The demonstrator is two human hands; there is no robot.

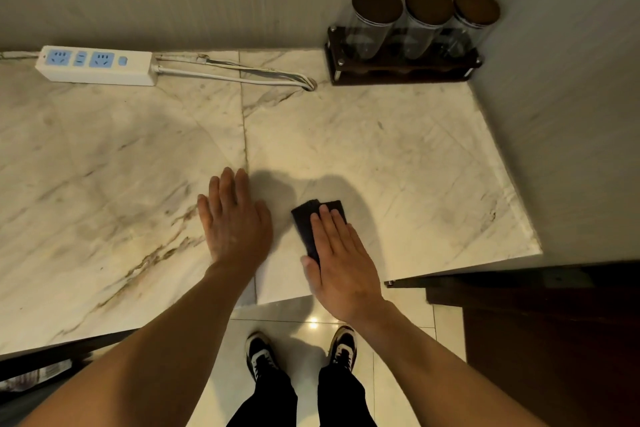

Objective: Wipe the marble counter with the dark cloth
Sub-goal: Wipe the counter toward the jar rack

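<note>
A white marble counter (398,149) with brown veins fills the middle of the view. A small dark cloth (306,222), folded flat, lies on it near the front edge. My right hand (341,258) presses flat on the cloth, fingers stretched over its right half, and the palm hides the cloth's near end. My left hand (235,222) rests palm down on the bare marble just left of the cloth, fingers together, holding nothing.
A white power strip (97,65) with blue sockets lies at the back left, its cables (242,74) running to a hole in the counter. A dark wooden rack with three lidded glass jars (412,31) stands in the back right corner. Walls close the back and right.
</note>
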